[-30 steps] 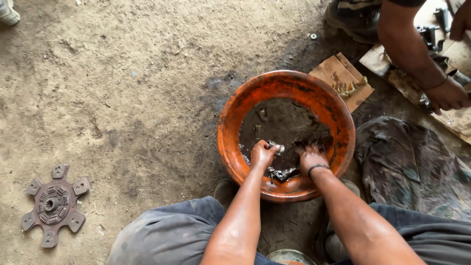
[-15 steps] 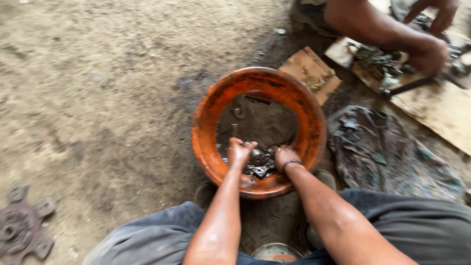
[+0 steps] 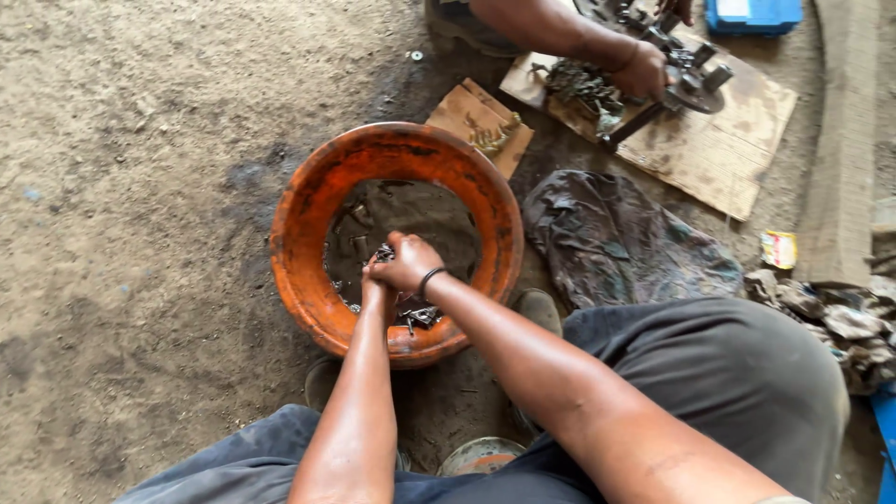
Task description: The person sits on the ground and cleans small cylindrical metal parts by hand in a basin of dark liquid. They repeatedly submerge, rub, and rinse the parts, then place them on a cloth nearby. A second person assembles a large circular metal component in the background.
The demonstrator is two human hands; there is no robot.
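Observation:
An orange basin (image 3: 308,215) with dark dirty liquid stands on the dirt floor in front of me. Both my hands are together inside it over a heap of small metal parts (image 3: 411,313). My right hand (image 3: 413,263), with a dark band on the wrist, is closed over my left hand (image 3: 375,277), and small metal parts show between the fingers. My left hand is mostly hidden under the right one.
Another person's hand (image 3: 642,73) works on a metal assembly on a wooden board (image 3: 719,140) at the top right. A small board (image 3: 481,117) lies behind the basin, a greasy dark cloth (image 3: 616,238) to its right. A blue box (image 3: 751,14) sits far right.
My hands have come together from slightly apart, gathering metal parts in the basin. The view has shifted right, so the clutch disc at the left is out of sight.

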